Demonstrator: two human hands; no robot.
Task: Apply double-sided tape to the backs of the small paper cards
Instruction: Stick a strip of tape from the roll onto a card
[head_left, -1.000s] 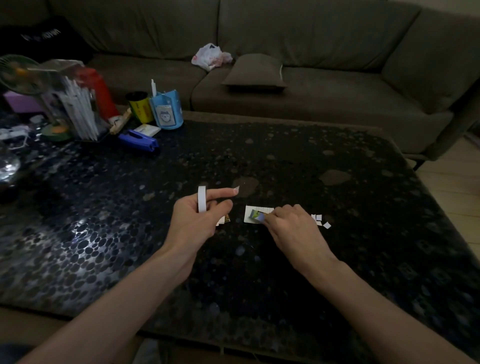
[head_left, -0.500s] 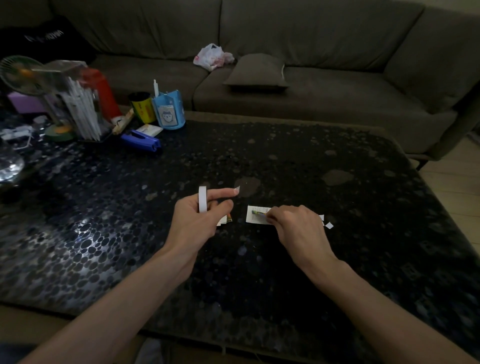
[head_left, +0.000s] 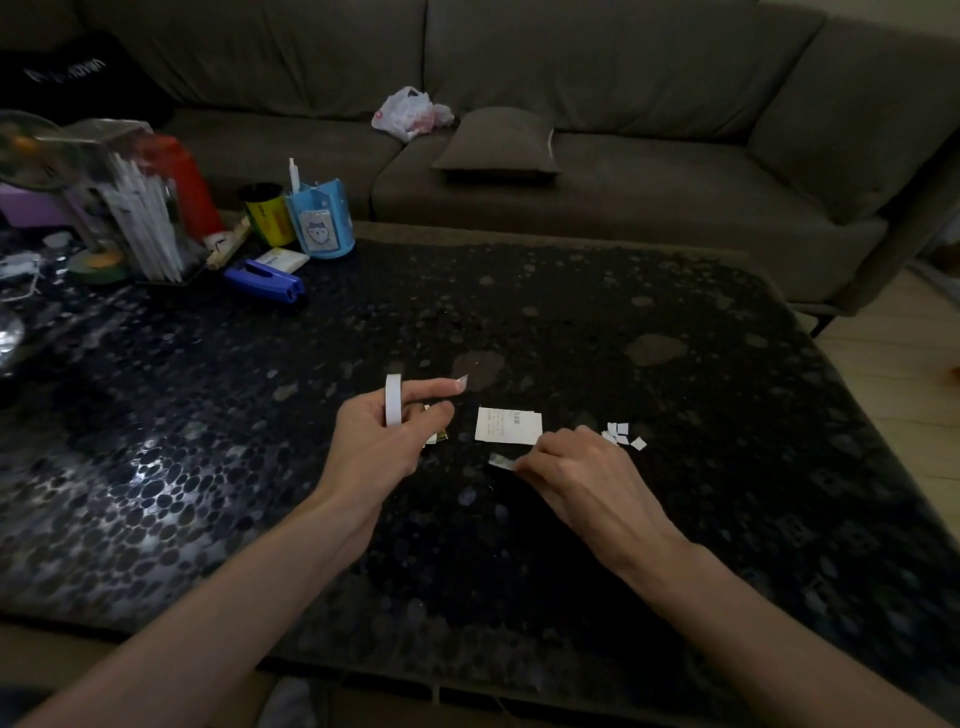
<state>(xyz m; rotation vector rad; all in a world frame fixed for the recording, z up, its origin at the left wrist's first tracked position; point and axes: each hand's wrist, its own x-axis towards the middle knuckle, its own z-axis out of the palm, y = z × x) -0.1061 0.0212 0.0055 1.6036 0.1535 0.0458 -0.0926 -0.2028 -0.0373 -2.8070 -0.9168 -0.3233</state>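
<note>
R hand (head_left: 576, 467) pinches card (head_left: 501, 461) near paper (head_left: 508, 425).
L hand (head_left: 379, 447) grips tape roll (head_left: 393, 408), tape bit (head_left: 461, 384) on index tip.

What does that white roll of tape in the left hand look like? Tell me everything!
The double-sided tape roll is a thin white ring, standing upright and turned edge-on to the camera. The left hand grips it above the dark table with curled fingers. The index finger seems to poke through its hole, though that is hard to tell. A small white piece, likely tape, sticks on that fingertip.
</note>
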